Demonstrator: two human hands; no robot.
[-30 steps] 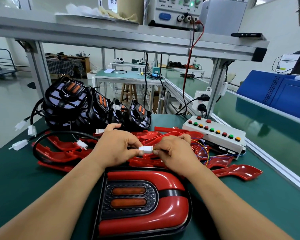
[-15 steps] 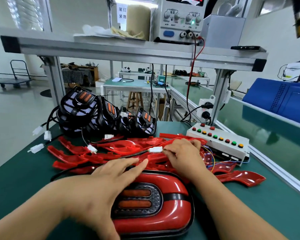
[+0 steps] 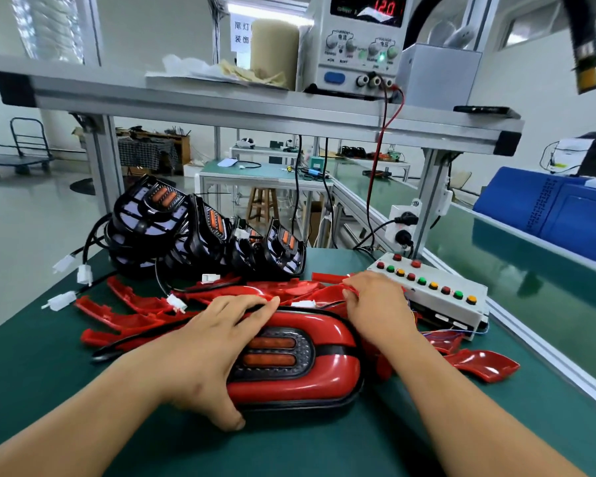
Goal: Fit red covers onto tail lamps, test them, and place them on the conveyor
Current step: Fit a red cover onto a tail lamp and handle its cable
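Far left, near the desk (image 3: pixel 31 373) edge: loose white plugs (image 3: pixel 83 273) on black cables, easy to hook with a forearm, dragging the bare lamps (image 3: pixel 152 218) along with them. Just right of those, a heap of loose red covers (image 3: pixel 131 304) crowding the work spot, liable to scratching or a snapped tab under a sliding lamp.

Spans the covered tail lamp (image 3: pixel 307 366) with the left grip (image 3: pixel 214 342): fingers laid over the far edge, thumb hooked at the near rim, clamped on it. Lamp flat on the desk, front centre, red cover already on. Danger here in lifting or turning it before freeing the cable: strain on the white connector (image 3: pixel 303 304) just behind it, perhaps a pulled pin.

Bunches the fingers of the right grip (image 3: pixel 375 304) together at the covers beside that connector; impossible to tell whether clamped on a lead, a cover or nothing. Close to the button box (image 3: pixel 430 290) too, hence some risk of a stray knuckle on a switch. Conveyor (image 3: pixel 530 270) well off to the right: a reach over box and wiring, with a chance of snagging both.

Readable, left to right: paper sign (image 3: pixel 242 32) with 尾灯 over 装饰; power supply (image 3: pixel 358 46) showing 12.0 in red, knobs marked CURRENT 电流 and VOLTAGE 电压, OUTPUT by a green light. No brand legible.
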